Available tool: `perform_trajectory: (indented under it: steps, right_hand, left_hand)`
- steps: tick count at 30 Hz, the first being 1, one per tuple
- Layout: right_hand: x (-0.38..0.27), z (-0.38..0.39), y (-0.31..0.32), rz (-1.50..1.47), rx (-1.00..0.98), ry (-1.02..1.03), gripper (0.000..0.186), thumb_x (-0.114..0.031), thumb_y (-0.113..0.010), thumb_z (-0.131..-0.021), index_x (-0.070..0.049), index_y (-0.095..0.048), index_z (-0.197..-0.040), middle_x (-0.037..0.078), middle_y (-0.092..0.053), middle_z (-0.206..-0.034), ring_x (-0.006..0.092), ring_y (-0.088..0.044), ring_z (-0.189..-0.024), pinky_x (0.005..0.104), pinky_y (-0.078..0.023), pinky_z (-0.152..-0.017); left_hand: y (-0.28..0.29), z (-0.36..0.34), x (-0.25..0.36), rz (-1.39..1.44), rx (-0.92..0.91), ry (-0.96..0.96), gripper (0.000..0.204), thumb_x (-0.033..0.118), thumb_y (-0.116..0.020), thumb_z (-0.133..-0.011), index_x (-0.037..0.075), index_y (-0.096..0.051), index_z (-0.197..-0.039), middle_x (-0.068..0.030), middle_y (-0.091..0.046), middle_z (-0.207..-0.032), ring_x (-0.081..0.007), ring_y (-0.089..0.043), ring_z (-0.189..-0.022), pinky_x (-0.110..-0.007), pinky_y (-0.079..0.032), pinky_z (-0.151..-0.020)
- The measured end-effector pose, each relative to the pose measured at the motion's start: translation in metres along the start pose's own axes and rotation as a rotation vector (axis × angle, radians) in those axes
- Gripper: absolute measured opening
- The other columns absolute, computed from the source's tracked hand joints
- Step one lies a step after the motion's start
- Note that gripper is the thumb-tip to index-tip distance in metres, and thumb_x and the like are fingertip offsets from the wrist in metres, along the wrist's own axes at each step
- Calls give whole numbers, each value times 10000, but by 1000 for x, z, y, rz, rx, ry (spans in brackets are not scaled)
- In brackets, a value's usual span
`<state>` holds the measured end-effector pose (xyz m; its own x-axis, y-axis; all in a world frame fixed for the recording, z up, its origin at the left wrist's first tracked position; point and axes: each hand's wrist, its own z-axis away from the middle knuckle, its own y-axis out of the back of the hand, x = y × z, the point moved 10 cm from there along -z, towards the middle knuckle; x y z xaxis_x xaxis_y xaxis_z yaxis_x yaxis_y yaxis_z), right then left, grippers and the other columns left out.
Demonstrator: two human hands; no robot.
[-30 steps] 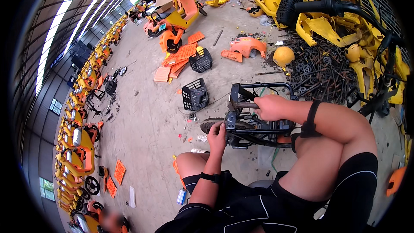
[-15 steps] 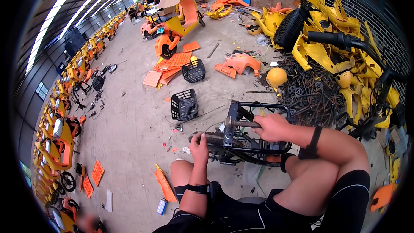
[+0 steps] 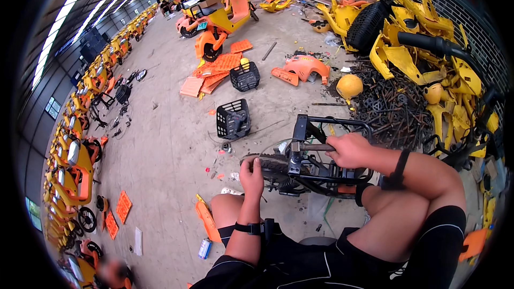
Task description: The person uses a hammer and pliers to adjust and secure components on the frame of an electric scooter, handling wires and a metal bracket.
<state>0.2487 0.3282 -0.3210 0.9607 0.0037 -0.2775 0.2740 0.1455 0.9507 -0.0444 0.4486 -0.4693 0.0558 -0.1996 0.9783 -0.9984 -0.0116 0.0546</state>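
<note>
Hands on the black bike frame (image 3: 321, 168) lying across your knees on the concrete floor (image 3: 171, 144): your right hand (image 3: 350, 151) wraps a tool handle, your left hand (image 3: 251, 174) grips the tyre (image 3: 270, 167), so steady it before you lever.

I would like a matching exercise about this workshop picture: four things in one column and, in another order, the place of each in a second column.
Things:
1. left hand
2. right hand
3. black basket
4. yellow helmet

Places:
A. beside the heap of dark metal scrap
B. on the tyre of the black frame
C. alone on the concrete floor, ahead of the frame
D. closed around a dark handle over the frame

Pairs: 1-B, 2-D, 3-C, 4-A
</note>
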Motion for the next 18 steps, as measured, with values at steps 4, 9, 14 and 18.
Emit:
perform_trajectory:
  steps: [4, 9, 14, 18]
  right_hand:
    - [-8, 0, -2, 27, 9, -1, 252, -349, -623, -945, -100, -626, -987, 188, -691, -793, 440, -670, -784, 564, -503, -678]
    - [-26, 3, 18, -72, 84, 106, 293, -382, -649, -936, -92, -622, -971, 181, -689, -786, 430, -669, -771, 547, -504, -670]
    - [-31, 7, 52, -317, 208, 133, 428, -503, -667, -940, -77, -627, -929, 178, -668, -756, 416, -664, -744, 499, -500, -648]
    - [-25, 1, 49, -336, 210, 122, 499, -527, -642, -959, -29, -627, -925, 178, -666, -743, 405, -669, -730, 484, -505, -646]
  left_hand:
    - [-11, 18, 57, -32, -105, -202, 156, 105, -645, -1011, -19, -679, -1098, -35, -684, -950, -93, -612, -865, -252, -503, -783]
    - [-28, 24, 43, -51, -244, -134, 161, 112, -671, -993, -17, -703, -1084, -47, -690, -946, -107, -615, -858, -262, -504, -793]
    - [-34, 29, 51, -127, -265, -190, 160, 117, -692, -971, -15, -708, -1060, -86, -677, -910, -150, -628, -820, -285, -506, -762]
    - [-41, 25, 48, -38, -261, -159, 145, 96, -691, -965, -21, -715, -1046, -100, -681, -903, -172, -638, -813, -292, -509, -761]
